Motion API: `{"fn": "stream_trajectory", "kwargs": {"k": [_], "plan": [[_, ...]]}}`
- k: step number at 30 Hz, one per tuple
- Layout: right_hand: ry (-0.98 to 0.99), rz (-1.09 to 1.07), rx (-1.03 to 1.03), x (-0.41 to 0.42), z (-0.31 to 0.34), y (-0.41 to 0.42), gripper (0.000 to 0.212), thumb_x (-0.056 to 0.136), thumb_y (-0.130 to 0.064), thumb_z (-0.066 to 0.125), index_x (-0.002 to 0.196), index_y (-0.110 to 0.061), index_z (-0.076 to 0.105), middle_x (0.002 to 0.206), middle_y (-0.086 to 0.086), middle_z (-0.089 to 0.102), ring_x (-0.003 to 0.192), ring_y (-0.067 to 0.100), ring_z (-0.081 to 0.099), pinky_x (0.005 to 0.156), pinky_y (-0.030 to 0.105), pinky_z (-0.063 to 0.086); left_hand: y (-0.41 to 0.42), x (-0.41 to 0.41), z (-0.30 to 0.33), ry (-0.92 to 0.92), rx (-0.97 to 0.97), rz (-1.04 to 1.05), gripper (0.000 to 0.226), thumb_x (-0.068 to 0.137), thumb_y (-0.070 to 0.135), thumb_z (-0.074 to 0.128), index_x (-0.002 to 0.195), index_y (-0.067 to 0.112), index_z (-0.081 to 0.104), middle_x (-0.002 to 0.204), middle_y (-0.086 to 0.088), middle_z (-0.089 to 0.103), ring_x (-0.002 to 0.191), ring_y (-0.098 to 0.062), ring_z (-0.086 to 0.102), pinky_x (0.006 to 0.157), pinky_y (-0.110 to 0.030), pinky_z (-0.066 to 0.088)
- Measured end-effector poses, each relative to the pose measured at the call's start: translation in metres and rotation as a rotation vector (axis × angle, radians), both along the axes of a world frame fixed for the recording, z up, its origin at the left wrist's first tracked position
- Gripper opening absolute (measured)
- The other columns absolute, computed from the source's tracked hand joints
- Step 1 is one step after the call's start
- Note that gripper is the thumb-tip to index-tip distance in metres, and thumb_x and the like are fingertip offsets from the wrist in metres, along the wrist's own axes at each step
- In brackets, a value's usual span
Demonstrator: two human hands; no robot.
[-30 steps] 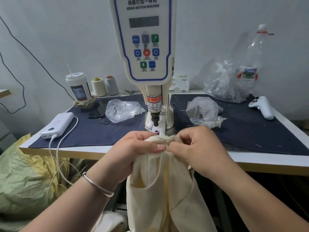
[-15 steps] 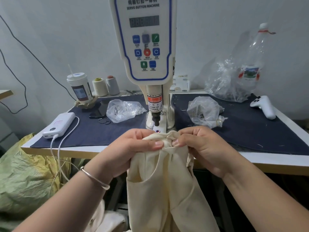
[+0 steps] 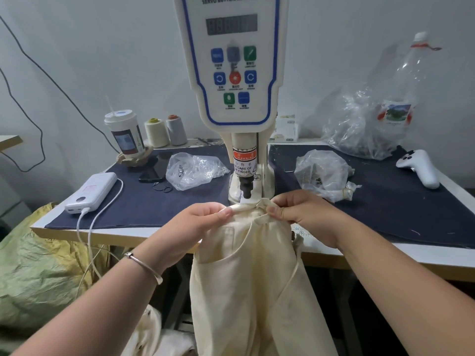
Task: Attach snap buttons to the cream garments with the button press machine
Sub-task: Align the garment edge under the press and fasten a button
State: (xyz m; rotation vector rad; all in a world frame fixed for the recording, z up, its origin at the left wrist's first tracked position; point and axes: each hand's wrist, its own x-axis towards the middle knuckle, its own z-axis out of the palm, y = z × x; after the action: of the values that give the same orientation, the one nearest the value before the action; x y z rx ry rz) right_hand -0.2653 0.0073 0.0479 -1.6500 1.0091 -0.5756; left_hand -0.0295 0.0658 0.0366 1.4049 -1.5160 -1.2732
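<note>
A cream garment (image 3: 246, 278) hangs over the table's front edge, its bunched top edge lying at the foot of the white button press machine (image 3: 235, 73), right below the black press head (image 3: 246, 187). My left hand (image 3: 195, 224) pinches the garment's top edge on the left side. On the right side my right hand (image 3: 305, 214) pinches the same edge. The lower die is hidden under the fabric.
On the dark blue mat (image 3: 144, 201) lie a white power bank (image 3: 91, 192) with its cable, a clear bag of button parts (image 3: 192, 170) and a phone. Right of the machine are another clear bag (image 3: 323, 176), a white controller (image 3: 419, 168) and a plastic bottle. A cup and thread cones stand at the back left.
Both hands have carried the garment's top edge forward, from in front of the machine to right under the press head. The view has drawn closer to the machine.
</note>
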Motion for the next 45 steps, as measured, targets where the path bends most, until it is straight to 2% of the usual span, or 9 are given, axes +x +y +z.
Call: {"fn": "stream_trajectory", "kwargs": {"k": [6, 9, 13, 17, 20, 22, 28, 32, 45], "plan": [[-0.026, 0.000, -0.049, 0.011, -0.008, -0.015, 0.040, 0.097, -0.028, 0.056, 0.088, 0.010, 0.062, 0.077, 0.012, 0.054, 0.074, 0.019, 0.047, 0.078, 0.027, 0.040, -0.016, 0.000, -0.002, 0.089, 0.021, 0.046, 0.067, 0.088, 0.049, 0.063, 0.104, -0.015, 0.054, 0.092, -0.014, 0.049, 0.083, -0.030, 0.036, 0.065, -0.036, 0.028], [-0.081, -0.002, -0.039, 0.012, -0.014, -0.020, 0.032, 0.097, -0.024, 0.057, 0.072, -0.005, 0.065, 0.071, 0.006, 0.057, 0.072, 0.017, 0.051, 0.076, 0.024, 0.043, -0.023, 0.001, -0.002, 0.048, -0.003, 0.029, 0.071, 0.087, 0.052, 0.058, 0.104, -0.016, 0.054, 0.089, -0.014, 0.052, 0.082, -0.029, 0.040, 0.073, -0.039, 0.031], [-0.084, -0.008, -0.054, 0.012, -0.023, -0.028, 0.033, 0.097, -0.024, 0.057, 0.071, -0.005, 0.065, 0.070, 0.006, 0.059, 0.069, 0.015, 0.053, 0.077, 0.029, 0.043, -0.031, -0.001, -0.007, -0.051, -0.032, 0.052, 0.073, 0.086, 0.059, 0.052, 0.096, -0.013, 0.056, 0.086, -0.010, 0.050, 0.078, -0.025, 0.041, 0.076, -0.038, 0.031], [-0.102, -0.026, -0.089, 0.012, -0.027, -0.031, 0.037, 0.097, -0.024, 0.057, 0.061, -0.022, 0.067, 0.063, -0.004, 0.060, 0.063, 0.005, 0.054, 0.070, 0.023, 0.043, -0.037, -0.003, -0.016, -0.094, -0.082, 0.094, 0.070, 0.087, 0.062, 0.050, 0.084, -0.008, 0.047, 0.080, -0.006, 0.041, 0.073, -0.023, 0.034, 0.071, -0.037, 0.027], [-0.086, -0.030, -0.116, 0.011, -0.030, -0.034, 0.025, 0.096, -0.026, 0.058, 0.082, -0.012, 0.073, 0.080, 0.016, 0.067, 0.072, 0.013, 0.058, 0.074, 0.027, 0.045, -0.041, -0.001, -0.021, -0.159, -0.129, 0.109, 0.066, 0.086, 0.061, 0.051, 0.077, -0.004, 0.043, 0.073, -0.005, 0.038, 0.067, -0.019, 0.034, 0.067, -0.035, 0.028], [-0.080, -0.043, -0.120, 0.011, -0.033, -0.035, 0.024, 0.095, -0.026, 0.059, 0.089, -0.008, 0.074, 0.087, 0.018, 0.070, 0.073, 0.014, 0.060, 0.073, 0.024, 0.047, -0.044, 0.002, -0.024, -0.166, -0.135, 0.123, 0.058, 0.084, 0.058, 0.054, 0.074, 0.002, 0.045, 0.070, -0.005, 0.039, 0.064, -0.018, 0.035, 0.064, -0.034, 0.029], [-0.111, -0.086, -0.125, 0.014, -0.042, -0.036, 0.023, 0.094, -0.023, 0.062, 0.086, -0.004, 0.073, 0.084, 0.018, 0.071, 0.069, 0.014, 0.062, 0.074, 0.026, 0.052, -0.050, 0.013, -0.030, -0.160, -0.097, 0.117, 0.045, 0.084, 0.050, 0.059, 0.077, 0.005, 0.058, 0.070, 0.001, 0.054, 0.066, -0.014, 0.048, 0.062, -0.029, 0.037], [-0.182, -0.094, -0.081, 0.015, -0.046, -0.035, 0.022, 0.093, -0.022, 0.062, 0.088, -0.003, 0.073, 0.087, 0.021, 0.070, 0.074, 0.019, 0.063, 0.077, 0.031, 0.052, -0.049, 0.011, -0.035, -0.159, -0.124, 0.142, 0.048, 0.082, 0.046, 0.058, 0.084, -0.002, 0.057, 0.071, -0.001, 0.052, 0.066, -0.015, 0.046, 0.061, -0.030, 0.035], [-0.287, -0.103, -0.069, 0.018, -0.053, -0.034, 0.021, 0.091, -0.019, 0.065, 0.089, 0.001, 0.072, 0.089, 0.030, 0.068, 0.074, 0.023, 0.060, 0.073, 0.030, 0.048, -0.048, 0.015, -0.043, -0.120, -0.134, 0.184, 0.026, 0.079, 0.037, 0.061, 0.082, 0.011, 0.066, 0.071, -0.002, 0.057, 0.065, -0.015, 0.050, 0.063, -0.031, 0.038]]}}
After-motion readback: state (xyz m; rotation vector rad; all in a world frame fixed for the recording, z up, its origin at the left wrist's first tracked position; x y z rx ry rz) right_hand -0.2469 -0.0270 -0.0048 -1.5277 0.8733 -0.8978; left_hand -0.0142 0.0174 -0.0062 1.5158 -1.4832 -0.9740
